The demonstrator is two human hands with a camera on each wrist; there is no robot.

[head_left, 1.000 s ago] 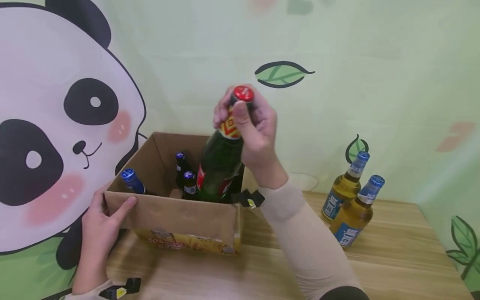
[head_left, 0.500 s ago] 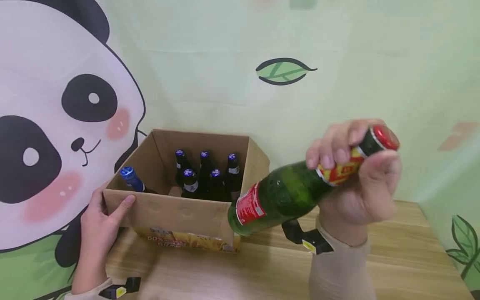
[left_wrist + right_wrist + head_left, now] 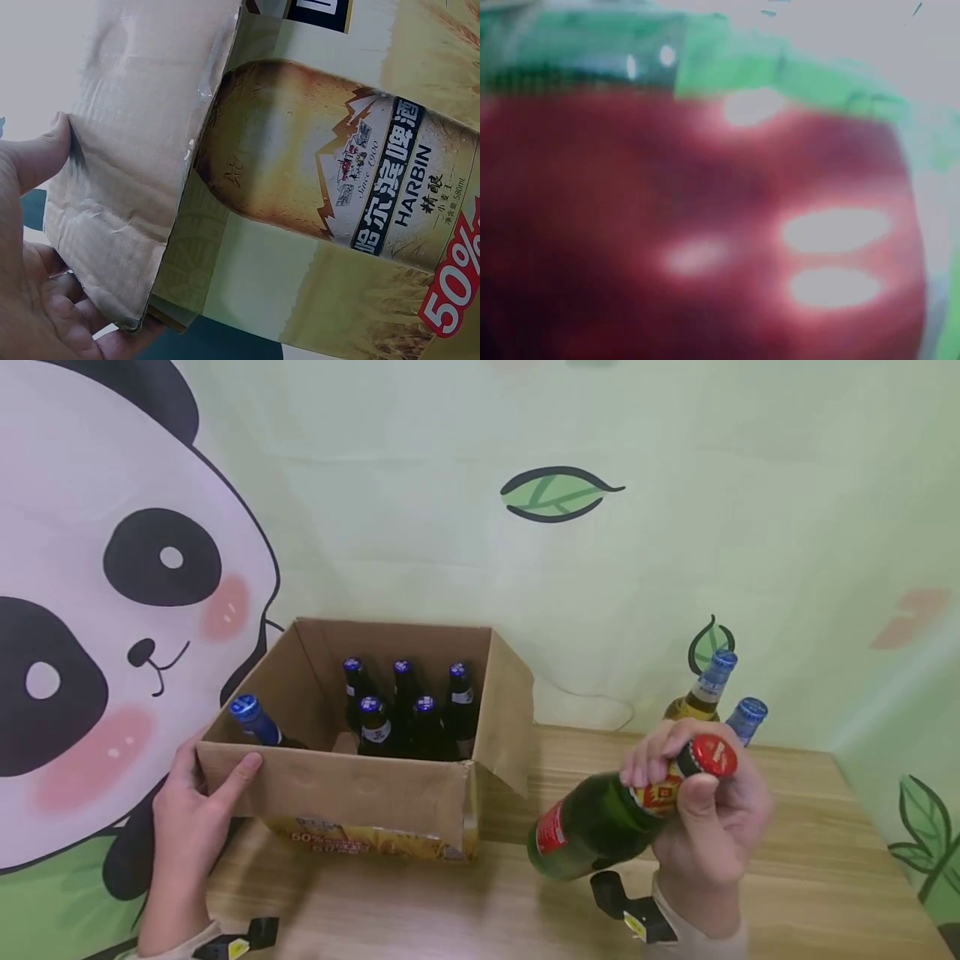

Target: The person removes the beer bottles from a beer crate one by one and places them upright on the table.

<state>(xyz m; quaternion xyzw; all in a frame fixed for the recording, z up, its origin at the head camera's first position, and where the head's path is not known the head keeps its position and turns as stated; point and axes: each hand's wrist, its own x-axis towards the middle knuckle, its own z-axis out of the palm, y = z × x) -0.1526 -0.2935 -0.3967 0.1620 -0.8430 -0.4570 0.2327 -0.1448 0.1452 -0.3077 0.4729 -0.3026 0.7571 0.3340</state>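
Note:
My right hand (image 3: pixel 716 827) grips a green beer bottle (image 3: pixel 603 818) by its neck, over the table to the right of the box. The bottle is tilted, its red cap toward me at the upper right and its base toward the lower left. In the right wrist view its red label (image 3: pixel 667 195) fills most of the picture, blurred. My left hand (image 3: pixel 193 814) holds the front left corner of an open cardboard box (image 3: pixel 337 789). The left wrist view has the thumb (image 3: pixel 45 154) on one side of the brown flap (image 3: pixel 139 150) and fingers on the other.
Several dark blue-capped bottles (image 3: pixel 375 727) stand in the right part of the box, and one blue-necked bottle (image 3: pixel 255 720) leans at its front left. Two blue-capped bottles (image 3: pixel 712 681) stand behind my right hand on the wooden table (image 3: pixel 817 827). A printed cloth (image 3: pixel 405 543) hangs behind.
My right hand has lifted the green bottle out of the box, carried it right, then lowered it toward the table. My left hand keeps its hold on the box corner.

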